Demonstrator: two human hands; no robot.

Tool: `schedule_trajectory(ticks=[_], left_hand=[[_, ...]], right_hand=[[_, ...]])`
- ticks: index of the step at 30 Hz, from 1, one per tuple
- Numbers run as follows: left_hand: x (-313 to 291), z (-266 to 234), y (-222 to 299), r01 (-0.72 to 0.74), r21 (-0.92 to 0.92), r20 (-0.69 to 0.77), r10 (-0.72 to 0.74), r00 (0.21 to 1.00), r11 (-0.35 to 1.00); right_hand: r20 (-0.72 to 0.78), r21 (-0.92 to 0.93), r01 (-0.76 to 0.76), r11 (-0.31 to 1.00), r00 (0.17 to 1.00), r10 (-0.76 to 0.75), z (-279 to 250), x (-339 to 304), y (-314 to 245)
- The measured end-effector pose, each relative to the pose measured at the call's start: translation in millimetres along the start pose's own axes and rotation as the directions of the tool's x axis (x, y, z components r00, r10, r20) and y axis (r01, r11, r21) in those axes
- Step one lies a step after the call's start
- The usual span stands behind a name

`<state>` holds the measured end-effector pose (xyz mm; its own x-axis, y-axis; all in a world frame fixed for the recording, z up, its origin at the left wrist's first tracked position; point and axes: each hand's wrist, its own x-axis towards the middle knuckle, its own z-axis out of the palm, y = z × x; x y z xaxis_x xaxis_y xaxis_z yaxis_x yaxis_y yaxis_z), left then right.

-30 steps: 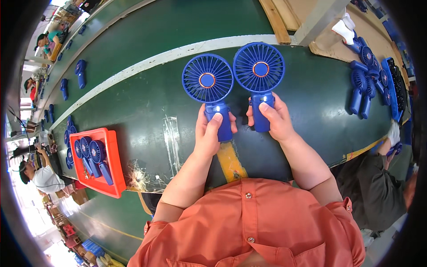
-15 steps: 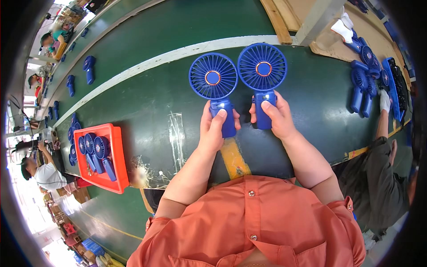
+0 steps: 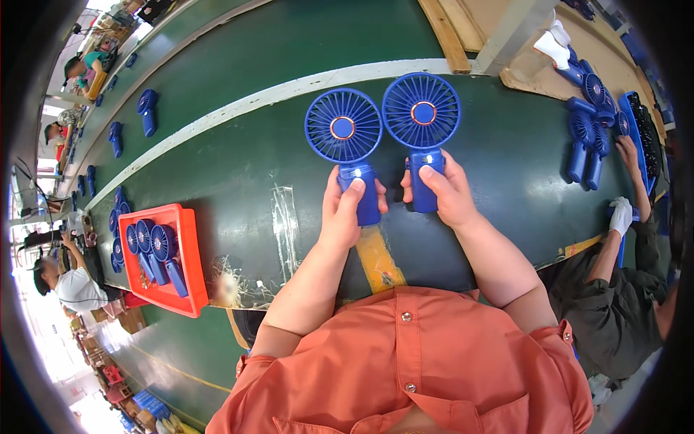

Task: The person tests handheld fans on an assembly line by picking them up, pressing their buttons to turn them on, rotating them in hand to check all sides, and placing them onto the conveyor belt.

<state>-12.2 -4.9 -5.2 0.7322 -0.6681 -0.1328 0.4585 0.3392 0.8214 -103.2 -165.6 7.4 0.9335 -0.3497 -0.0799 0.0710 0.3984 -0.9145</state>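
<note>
In each hand I hold a blue handheld fan upright over the green worktable. My left hand wraps the handle of the left fan, its thumb lying on the front of the handle. My right hand grips the right fan the same way, thumb on the handle front. The two round grilles stand side by side, their rims almost touching, the right one slightly higher. Both have a blue centre disc ringed in copper colour.
To the left, a red tray holds several blue fans. More fans stand beyond the white strip. At right, a cluster of fans lies near a blue tray. A co-worker's gloved hand is at the right edge.
My hands and both fans have shifted very slightly left. The co-worker's gloved hand has drawn back from the fan cluster toward the table edge, while their bare hand now reaches up beside the blue tray.
</note>
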Motion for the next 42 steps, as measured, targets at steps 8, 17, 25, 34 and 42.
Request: schedule_trajectory(ticks=[8,17,25,34,42], left_hand=[[1,0,0,-0.046,0.065,0.054,0.043,0.998,0.997],[5,4,2,0.240,-0.238,0.025,-0.241,0.970,0.941],[3,-3,-2,0.494,-0.323,0.307,-0.405,0.861,0.807],[4,-1,-3,0.504,-0.320,0.291,-0.423,0.858,0.802],[1,-3,-4,0.452,-0.311,0.255,-0.385,0.887,0.836]], right_hand=[[0.004,0.036,0.017,0.999,1.000,-0.017,0,0,-4],[0.014,0.312,0.048,0.949,0.998,-0.056,-5,-1,7],[0.212,0.191,-0.061,0.980,0.977,0.019,4,-9,12],[0.267,0.193,-0.066,0.979,0.963,0.012,3,-9,10],[0.197,0.171,-0.030,0.985,0.980,-0.004,9,-11,11]])
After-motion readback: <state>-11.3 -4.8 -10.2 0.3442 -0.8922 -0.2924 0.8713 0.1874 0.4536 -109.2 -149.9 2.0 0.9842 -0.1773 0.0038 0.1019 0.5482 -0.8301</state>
